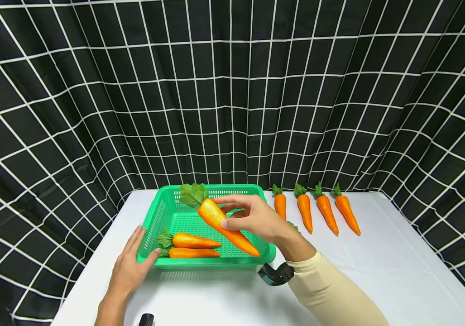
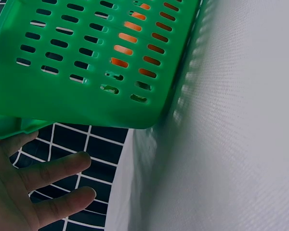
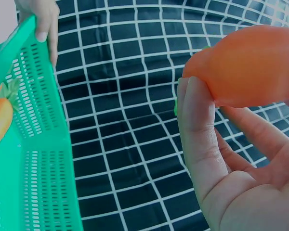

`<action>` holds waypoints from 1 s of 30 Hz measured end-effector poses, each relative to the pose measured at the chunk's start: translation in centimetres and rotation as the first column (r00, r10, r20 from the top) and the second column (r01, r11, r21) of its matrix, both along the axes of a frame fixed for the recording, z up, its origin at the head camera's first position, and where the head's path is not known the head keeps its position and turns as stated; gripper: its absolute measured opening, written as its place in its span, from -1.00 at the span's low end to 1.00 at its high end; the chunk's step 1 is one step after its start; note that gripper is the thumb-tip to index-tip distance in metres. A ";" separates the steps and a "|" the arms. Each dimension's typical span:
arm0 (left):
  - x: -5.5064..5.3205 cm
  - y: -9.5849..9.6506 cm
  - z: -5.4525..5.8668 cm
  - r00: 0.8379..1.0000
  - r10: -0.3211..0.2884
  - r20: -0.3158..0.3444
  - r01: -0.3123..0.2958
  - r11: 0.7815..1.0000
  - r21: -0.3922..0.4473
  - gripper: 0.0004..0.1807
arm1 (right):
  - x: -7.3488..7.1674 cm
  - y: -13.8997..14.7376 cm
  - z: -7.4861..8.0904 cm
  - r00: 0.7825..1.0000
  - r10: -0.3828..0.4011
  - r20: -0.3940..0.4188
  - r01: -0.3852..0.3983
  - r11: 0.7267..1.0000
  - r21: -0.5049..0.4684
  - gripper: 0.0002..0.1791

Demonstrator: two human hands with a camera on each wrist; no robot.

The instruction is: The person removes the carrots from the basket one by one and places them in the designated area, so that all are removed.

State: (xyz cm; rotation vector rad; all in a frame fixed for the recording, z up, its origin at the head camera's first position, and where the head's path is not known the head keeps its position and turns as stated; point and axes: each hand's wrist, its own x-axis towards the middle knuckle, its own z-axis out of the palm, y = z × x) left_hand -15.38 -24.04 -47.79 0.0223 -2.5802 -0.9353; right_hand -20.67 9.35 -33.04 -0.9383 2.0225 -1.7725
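Note:
My right hand [image 1: 258, 219] pinches an orange carrot [image 1: 230, 231] between thumb and fingers, above the green basket [image 1: 205, 261]. The carrot slants, its leafy top at the upper left and its tip at the lower right. Up close in the right wrist view, the thick end of the carrot [image 3: 250, 67] lies at my fingertips. Inside the basket, two carrots [image 1: 193, 240] lie side by side near the front wall, leaves to the left. My left hand [image 1: 128, 267] rests at the basket's front left corner, thumb at the rim; the left wrist view shows straight, spread fingers [image 2: 58, 171].
Several carrots [image 1: 326, 213] lie in a row on the white table [image 1: 383, 258], right of the basket, leaves to the back. More leaves peek out behind my right wrist. A black cloth with white grid lines [image 1: 232, 99] hangs behind and at both sides.

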 end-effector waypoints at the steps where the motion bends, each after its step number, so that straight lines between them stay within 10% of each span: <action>1: 0.0 0.0 0.0 1.000 -0.001 -0.001 0.001 1.000 0.002 -0.16 | 0.2 0.1 0.0 1.000 -0.003 0.000 0.003 1.000 -0.004 -0.49; 30: 0.1 0.1 0.3 1.000 -0.009 0.000 0.009 1.000 0.012 -0.18 | 3.8 4.4 -1.7 0.986 -0.167 -0.002 0.166 0.980 -0.114 -0.48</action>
